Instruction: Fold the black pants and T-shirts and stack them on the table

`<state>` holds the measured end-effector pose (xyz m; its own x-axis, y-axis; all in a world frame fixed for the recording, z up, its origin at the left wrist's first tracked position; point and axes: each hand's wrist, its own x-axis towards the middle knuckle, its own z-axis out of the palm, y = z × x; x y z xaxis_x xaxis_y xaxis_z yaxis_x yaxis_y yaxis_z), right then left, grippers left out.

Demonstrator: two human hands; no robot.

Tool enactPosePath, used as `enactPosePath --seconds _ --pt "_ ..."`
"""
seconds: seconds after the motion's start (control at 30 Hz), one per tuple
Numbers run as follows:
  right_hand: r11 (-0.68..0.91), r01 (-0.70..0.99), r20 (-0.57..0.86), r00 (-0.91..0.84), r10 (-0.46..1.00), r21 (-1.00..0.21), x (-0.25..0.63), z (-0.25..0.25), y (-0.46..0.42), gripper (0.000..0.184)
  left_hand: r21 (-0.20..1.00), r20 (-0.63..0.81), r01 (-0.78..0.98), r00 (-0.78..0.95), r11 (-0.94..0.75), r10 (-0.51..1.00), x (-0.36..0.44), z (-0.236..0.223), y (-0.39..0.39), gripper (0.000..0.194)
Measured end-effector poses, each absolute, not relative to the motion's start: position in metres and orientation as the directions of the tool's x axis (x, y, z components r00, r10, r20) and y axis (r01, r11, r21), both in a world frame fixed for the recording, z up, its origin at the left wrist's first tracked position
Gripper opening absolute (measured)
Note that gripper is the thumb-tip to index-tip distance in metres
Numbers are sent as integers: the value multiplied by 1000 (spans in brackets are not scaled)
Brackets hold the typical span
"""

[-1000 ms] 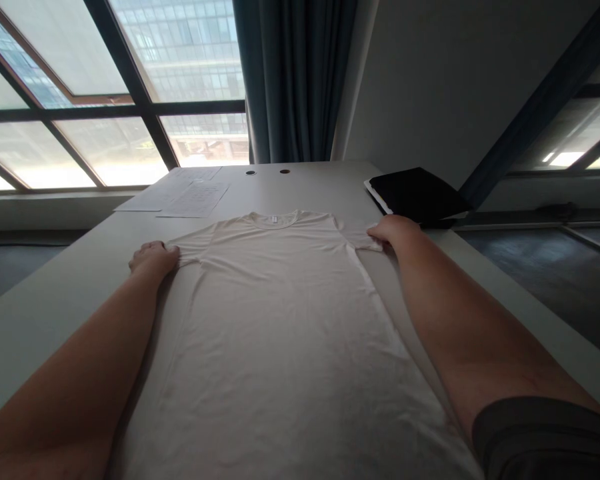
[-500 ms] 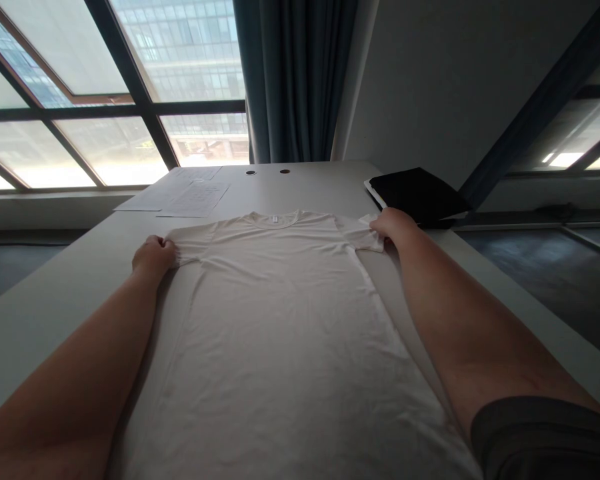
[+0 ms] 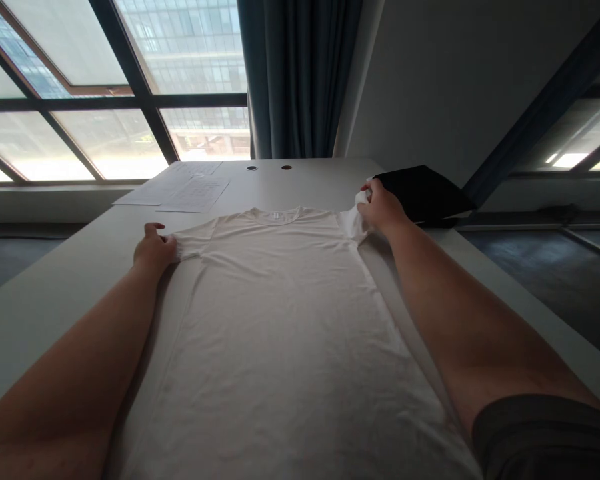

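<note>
A white T-shirt (image 3: pixel 285 320) lies spread out on the white table (image 3: pixel 80 273), its neckline facing away from me and its hem out of view below. My left hand (image 3: pixel 154 247) pinches the end of the left sleeve near the tabletop, with one finger lifted away. With my right hand (image 3: pixel 381 205) I grip the right sleeve, which is raised off the table and bunched at the fingers. That hand is beside a black flat item (image 3: pixel 425 192), perhaps a folder, and partly covers its near-left edge.
Printed sheets of paper (image 3: pixel 195 193) lie at the table's far left. Two round holes (image 3: pixel 287 167) sit near the far edge. Beyond stand a dark blue curtain (image 3: pixel 300 80) and large windows (image 3: pixel 95 133). Floor (image 3: pixel 530 260) shows past the right edge.
My right hand has lifted the right sleeve and drawn it slightly inward, to the left. My left hand stays at its sleeve, with a finger now raised.
</note>
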<state>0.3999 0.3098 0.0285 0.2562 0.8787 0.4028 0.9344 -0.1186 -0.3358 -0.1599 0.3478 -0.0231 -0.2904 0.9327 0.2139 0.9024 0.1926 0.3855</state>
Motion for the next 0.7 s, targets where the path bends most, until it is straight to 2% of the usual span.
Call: enactPosePath --seconds 0.07,0.13,0.23,0.3,0.37,0.43,0.57,0.7 --pt "-30 963 442 150 884 -267 376 31 305 48 371 194 901 -312 225 930 -158 -21 347 50" --pt "69 974 418 27 908 -214 354 31 301 50 359 179 900 -325 245 929 -156 -19 345 47" --pt "240 945 223 -190 956 -223 329 23 295 58 354 164 903 -317 244 934 -153 -17 344 42" --pt "292 929 64 -285 956 -227 319 15 293 60 354 157 907 -297 227 942 -152 -18 344 36" --pt "314 926 -33 -328 944 -208 315 5 293 63 355 163 913 -274 203 948 -152 -19 345 33" --pt "337 921 -71 -356 932 -194 313 -6 296 68 369 183 912 -262 181 948 -154 -20 346 33" --pt "353 918 -38 -365 930 -182 314 -26 307 73 441 239 886 -268 142 933 -156 -23 347 34" --pt "286 946 -46 -296 954 -151 321 -37 316 74 483 298 871 -256 86 919 -155 -24 344 39"
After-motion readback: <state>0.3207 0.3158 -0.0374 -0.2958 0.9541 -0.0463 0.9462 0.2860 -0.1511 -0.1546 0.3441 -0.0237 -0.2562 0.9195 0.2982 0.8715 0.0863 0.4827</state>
